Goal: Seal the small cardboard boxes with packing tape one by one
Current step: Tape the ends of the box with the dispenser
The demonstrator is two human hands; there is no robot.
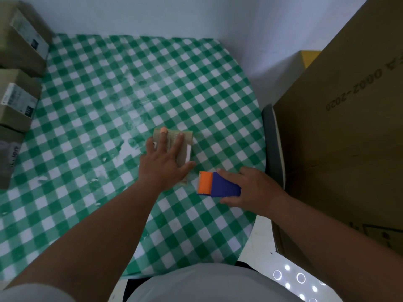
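Right hand [246, 188], nearest the viewer, grasps a blue-and-orange tape dispenser [218, 184], its orange end pointing toward the small cardboard box [174, 149], which lies just beyond and to the left. Left hand [162, 162] lies flat on that box, fingers straight and spread, one wearing a bandage [163, 130]. Long axis of the box runs away from the viewer; it is brown, with a white label on its right edge, resting on the green checked tablecloth [109, 94]. More labelled boxes [17, 101] sit stacked at far left.

Green-checked round table [130, 88] against pale wall [196, 16].
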